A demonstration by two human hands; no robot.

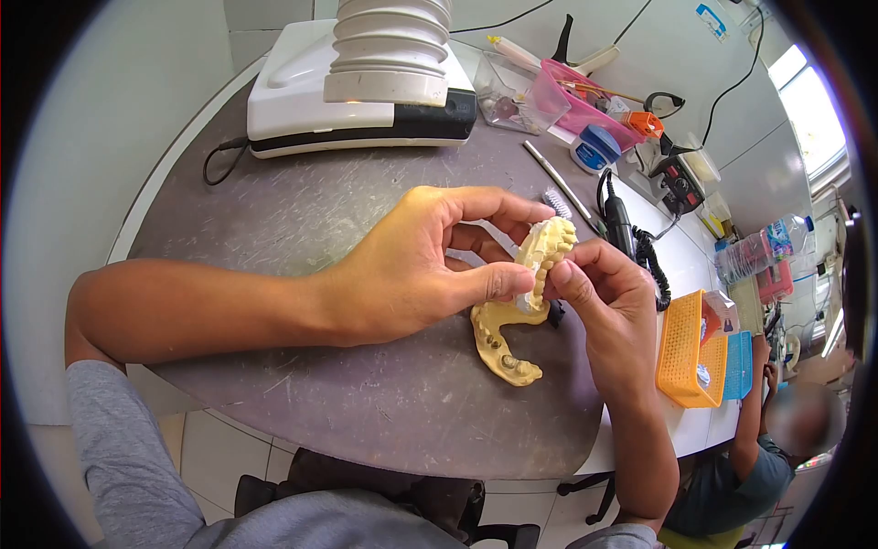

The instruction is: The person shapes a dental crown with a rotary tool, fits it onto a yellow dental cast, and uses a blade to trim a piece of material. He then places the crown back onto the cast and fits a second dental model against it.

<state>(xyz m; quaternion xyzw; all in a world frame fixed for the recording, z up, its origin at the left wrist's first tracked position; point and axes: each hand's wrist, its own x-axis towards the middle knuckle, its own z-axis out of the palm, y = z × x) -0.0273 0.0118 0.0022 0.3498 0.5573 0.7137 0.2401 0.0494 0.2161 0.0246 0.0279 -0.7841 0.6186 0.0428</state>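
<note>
A cream-coloured dental cast with a row of teeth is held up over the grey work surface. My left hand grips its left side between thumb and fingers. My right hand closes on its right edge, the thumb by the teeth. Just below lies a second, horseshoe-shaped yellowish dental cast, with several greyish stumps along its arch; its upper part is partly hidden by the held cast and my hands. Behind my left fingertips is a small bristle brush.
A white machine stands at the back under a ribbed hose. At right are a slim metal tool, blue jar, pink basket, corded handpiece, yellow basket and bottle. Another person sits at far right.
</note>
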